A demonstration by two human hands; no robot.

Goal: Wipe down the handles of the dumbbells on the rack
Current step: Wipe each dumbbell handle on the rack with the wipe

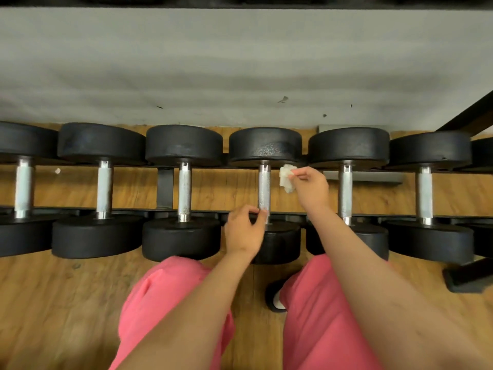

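While the right grip (pixel 310 186) pinches a crumpled white wipe (pixel 286 178) between thumb and fingertips, that cloth hangs just right of the knurled steel handle (pixel 264 188) of the fourth black round-headed dumbbell (pixel 265 145) from the left, close to its far end; whether it touches the metal cannot be told. The left grip (pixel 244 231) is curled at the near end of the same handle, thumb and forefinger clasping it and hiding where the bar meets the near head. This dumbbell lies across the black steel rack (pixel 128 210) in a row of six, its heads nearly touching those of the third dumbbell (pixel 184 190) and the fifth dumbbell (pixel 346 190). The right forearm crosses over the fifth dumbbell's near head, covering part of it. Below the rails shows a brown wooden floor (pixel 53 303), with a small white scrap (pixel 57 170) lying on it far to the left. Behind runs a grey wall (pixel 240 62). Pink trouser legs (pixel 325 316) fill the lower view, a dark shoe (pixel 274 297) between them, and a black rack foot (pixel 466 279) sits at the right.
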